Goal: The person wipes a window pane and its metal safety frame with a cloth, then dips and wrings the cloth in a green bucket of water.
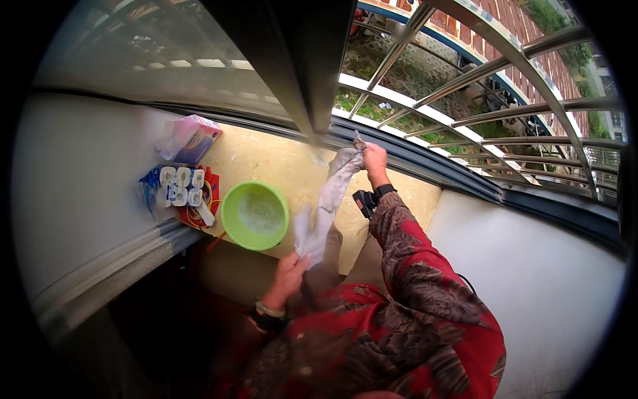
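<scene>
A pale, damp-looking cloth with grey stains (330,199) stretches between my two hands. My right hand (375,160) grips its darker, bunched upper end beside the window track. Lower down, my left hand (290,274) pinches the other end in front of my body. A loose flap of the cloth hangs near the left hand and looks blurred. To the left of the cloth stands a light green plastic basin (228,215) with cloudy, foamy water (260,212) in it.
The basin stands on a yellow marbled sill (239,149). Left of it are a pack of paper rolls (182,185), a pink and blue tissue pack (197,139) and a red item with yellow cord (212,179). Metal window bars (463,119) rise beyond the dark window track (423,162).
</scene>
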